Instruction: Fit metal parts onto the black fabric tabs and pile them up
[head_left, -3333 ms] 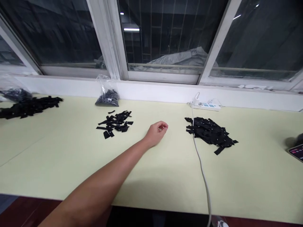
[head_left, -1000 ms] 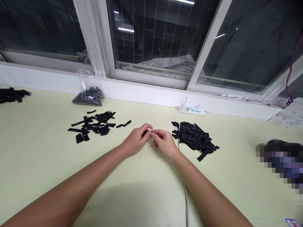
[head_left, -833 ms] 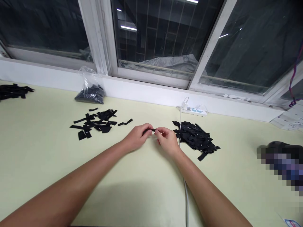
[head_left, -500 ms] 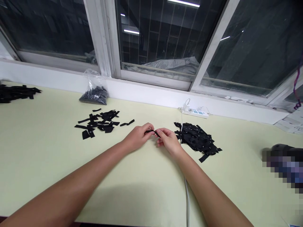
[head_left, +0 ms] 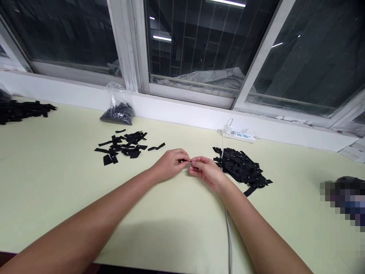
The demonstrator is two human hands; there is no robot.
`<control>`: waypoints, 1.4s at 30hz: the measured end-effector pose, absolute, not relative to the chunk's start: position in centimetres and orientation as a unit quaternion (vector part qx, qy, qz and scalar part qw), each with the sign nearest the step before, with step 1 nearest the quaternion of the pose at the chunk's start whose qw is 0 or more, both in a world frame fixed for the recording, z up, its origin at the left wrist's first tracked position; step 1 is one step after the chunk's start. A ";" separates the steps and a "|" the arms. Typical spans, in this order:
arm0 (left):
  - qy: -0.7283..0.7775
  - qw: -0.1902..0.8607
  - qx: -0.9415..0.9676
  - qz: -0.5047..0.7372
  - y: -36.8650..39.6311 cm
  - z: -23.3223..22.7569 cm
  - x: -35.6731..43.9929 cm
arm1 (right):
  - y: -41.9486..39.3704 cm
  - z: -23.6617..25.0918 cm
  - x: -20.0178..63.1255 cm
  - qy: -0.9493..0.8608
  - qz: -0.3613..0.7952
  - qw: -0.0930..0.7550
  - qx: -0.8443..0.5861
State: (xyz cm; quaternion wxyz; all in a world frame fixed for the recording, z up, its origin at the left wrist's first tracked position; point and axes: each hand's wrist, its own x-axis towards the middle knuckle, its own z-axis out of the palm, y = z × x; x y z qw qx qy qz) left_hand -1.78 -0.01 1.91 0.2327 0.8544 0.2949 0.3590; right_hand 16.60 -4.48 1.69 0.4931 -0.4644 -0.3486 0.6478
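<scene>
My left hand and my right hand meet fingertip to fingertip over the pale green table. Between the fingers of both hands is a small black strip, mostly hidden by the fingers. Just right of my right hand lies a dense heap of black strips. A looser scatter of black strips lies to the left of my left hand, with one strip apart from it.
A clear bag of dark small parts leans at the window sill. A white power strip sits by the wall, its cable running toward me. Another black pile lies far left. A blurred dark object sits at the right edge.
3.3 s ago only my left hand was on the table, shut. My right hand has since come in, and both hands now pinch the small strip together; a single strip appeared beside the left scatter.
</scene>
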 end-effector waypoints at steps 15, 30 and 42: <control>0.298 0.277 0.823 0.396 -0.1 0.9 -1.1 | -4.6 0.9 16.2 -0.378 0.614 0.498 -0.483; 0.321 0.328 0.813 0.358 -0.2 0.7 -0.9 | -4.4 0.5 16.4 -0.420 0.588 0.477 -0.501; 0.347 0.253 0.825 0.368 -0.3 1.1 -1.4 | -4.2 -0.1 16.5 -0.507 0.478 0.475 -0.538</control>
